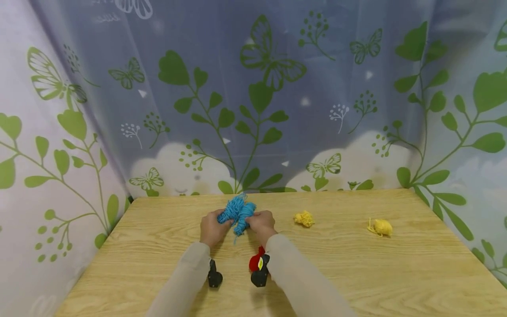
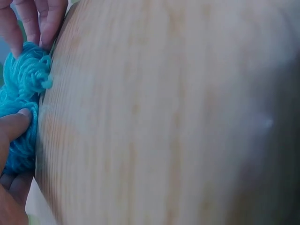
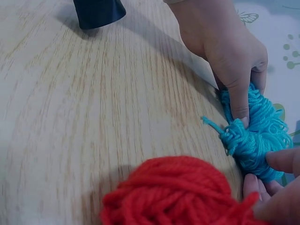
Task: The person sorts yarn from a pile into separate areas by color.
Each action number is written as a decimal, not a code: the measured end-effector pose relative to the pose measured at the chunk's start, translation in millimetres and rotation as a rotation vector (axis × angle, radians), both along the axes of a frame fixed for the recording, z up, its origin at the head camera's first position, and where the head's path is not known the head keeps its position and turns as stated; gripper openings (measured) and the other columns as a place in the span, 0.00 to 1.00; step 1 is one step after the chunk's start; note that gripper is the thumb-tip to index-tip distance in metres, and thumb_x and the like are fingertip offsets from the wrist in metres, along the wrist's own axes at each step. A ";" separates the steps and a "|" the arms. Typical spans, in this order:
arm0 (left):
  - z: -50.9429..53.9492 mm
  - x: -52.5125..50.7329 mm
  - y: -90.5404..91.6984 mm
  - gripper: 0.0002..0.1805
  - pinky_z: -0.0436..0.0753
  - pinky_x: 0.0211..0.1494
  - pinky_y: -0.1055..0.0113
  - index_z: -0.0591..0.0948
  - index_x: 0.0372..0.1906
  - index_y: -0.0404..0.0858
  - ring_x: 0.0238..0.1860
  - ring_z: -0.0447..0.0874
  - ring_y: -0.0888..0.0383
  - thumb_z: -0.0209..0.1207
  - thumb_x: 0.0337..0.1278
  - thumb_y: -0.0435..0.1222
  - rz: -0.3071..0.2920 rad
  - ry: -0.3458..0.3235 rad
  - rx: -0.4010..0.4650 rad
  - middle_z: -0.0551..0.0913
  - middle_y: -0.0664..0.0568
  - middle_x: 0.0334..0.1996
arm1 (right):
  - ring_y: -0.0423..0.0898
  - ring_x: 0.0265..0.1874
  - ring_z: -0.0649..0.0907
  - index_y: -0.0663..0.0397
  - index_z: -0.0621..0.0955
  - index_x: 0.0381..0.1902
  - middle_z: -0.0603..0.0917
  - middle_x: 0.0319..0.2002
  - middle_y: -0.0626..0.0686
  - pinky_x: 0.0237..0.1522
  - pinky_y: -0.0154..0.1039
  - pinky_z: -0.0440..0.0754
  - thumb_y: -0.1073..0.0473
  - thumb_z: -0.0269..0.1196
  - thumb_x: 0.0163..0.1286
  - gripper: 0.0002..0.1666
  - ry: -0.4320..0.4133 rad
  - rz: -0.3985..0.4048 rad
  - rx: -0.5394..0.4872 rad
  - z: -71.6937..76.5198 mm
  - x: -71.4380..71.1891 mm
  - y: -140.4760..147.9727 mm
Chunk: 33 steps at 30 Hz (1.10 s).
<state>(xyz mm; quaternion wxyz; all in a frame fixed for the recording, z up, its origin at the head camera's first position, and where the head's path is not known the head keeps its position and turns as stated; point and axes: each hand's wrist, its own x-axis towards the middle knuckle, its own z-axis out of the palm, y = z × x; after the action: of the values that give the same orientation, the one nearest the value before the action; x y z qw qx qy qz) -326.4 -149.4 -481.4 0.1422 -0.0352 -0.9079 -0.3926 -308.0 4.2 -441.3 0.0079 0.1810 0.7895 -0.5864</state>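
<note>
Two bundles of blue yarn lie side by side, touching, near the table's back edge. My left hand (image 1: 212, 229) grips the left blue bundle (image 1: 233, 208), its thumb pressing on the strands in the left wrist view. My right hand (image 1: 263, 224) pinches the right blue bundle (image 1: 246, 215) between thumb and fingers. A loose tail of yarn (image 3: 213, 124) sticks out from the bundle in the right wrist view. Close to my right wrist, a ball of red yarn (image 3: 173, 194) rests on the table, partly hidden by the wrist device in the head view.
A small yellow yarn bundle (image 1: 304, 219) lies right of my hands, with another yellow yarn ball (image 1: 382, 227) farther right. The wooden table (image 1: 336, 264) meets a printed curtain (image 1: 277, 110) at its back edge. Black devices (image 1: 259, 276) are strapped to both wrists.
</note>
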 end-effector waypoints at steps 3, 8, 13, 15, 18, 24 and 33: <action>0.1 -0.2 -0.5 0.22 0.80 0.53 0.50 0.83 0.52 0.33 0.50 0.82 0.43 0.69 0.51 0.37 0.000 0.003 -0.002 0.85 0.41 0.47 | 0.58 0.54 0.78 0.67 0.82 0.50 0.82 0.50 0.63 0.53 0.49 0.78 0.62 0.68 0.60 0.21 -0.001 -0.001 0.019 0.4 0.5 -0.5; 0.8 0.2 -0.6 0.21 0.80 0.52 0.49 0.83 0.51 0.32 0.50 0.82 0.43 0.69 0.51 0.37 -0.004 0.004 -0.010 0.85 0.41 0.47 | 0.57 0.53 0.79 0.67 0.82 0.48 0.83 0.49 0.62 0.52 0.49 0.79 0.62 0.68 0.60 0.20 -0.002 -0.004 0.036 2.0 1.9 -1.2; 1.3 -0.2 0.3 0.22 0.80 0.52 0.49 0.83 0.52 0.32 0.50 0.82 0.43 0.69 0.52 0.37 -0.007 -0.001 -0.017 0.85 0.40 0.47 | 0.57 0.52 0.79 0.68 0.82 0.48 0.83 0.49 0.62 0.52 0.49 0.79 0.62 0.68 0.60 0.19 -0.003 0.011 0.052 2.5 3.0 0.5; 0.1 -0.6 0.5 0.21 0.80 0.51 0.49 0.83 0.52 0.32 0.49 0.83 0.43 0.69 0.52 0.37 -0.009 0.002 -0.014 0.85 0.41 0.47 | 0.56 0.51 0.80 0.68 0.83 0.46 0.83 0.48 0.62 0.51 0.49 0.79 0.61 0.68 0.60 0.19 -0.003 0.018 0.052 1.5 2.9 2.3; -0.8 -0.4 0.6 0.21 0.80 0.51 0.49 0.83 0.51 0.32 0.49 0.83 0.43 0.69 0.51 0.36 -0.006 0.017 -0.008 0.85 0.40 0.46 | 0.54 0.46 0.81 0.67 0.84 0.42 0.84 0.43 0.60 0.48 0.47 0.80 0.61 0.69 0.59 0.16 -0.005 0.027 0.048 1.4 2.0 4.5; 2.8 0.5 0.7 0.21 0.80 0.52 0.49 0.83 0.50 0.31 0.50 0.82 0.42 0.70 0.50 0.35 0.008 0.025 0.003 0.85 0.39 0.46 | 0.46 0.31 0.80 0.63 0.85 0.34 0.84 0.29 0.53 0.33 0.36 0.77 0.61 0.69 0.58 0.09 -0.020 0.051 0.007 6.8 0.5 6.7; 0.1 -0.9 1.8 0.21 0.79 0.53 0.49 0.83 0.51 0.31 0.50 0.82 0.42 0.69 0.50 0.36 0.010 0.013 -0.010 0.85 0.40 0.47 | 0.46 0.29 0.79 0.64 0.84 0.33 0.83 0.27 0.53 0.32 0.36 0.77 0.61 0.69 0.58 0.10 -0.022 0.083 0.031 9.0 2.1 11.3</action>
<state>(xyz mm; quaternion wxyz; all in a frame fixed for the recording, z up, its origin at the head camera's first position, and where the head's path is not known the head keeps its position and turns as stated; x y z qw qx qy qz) -327.3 -147.6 -481.3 0.1498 -0.0341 -0.9092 -0.3871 -305.9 15.5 -432.3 0.0380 0.1544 0.8051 -0.5714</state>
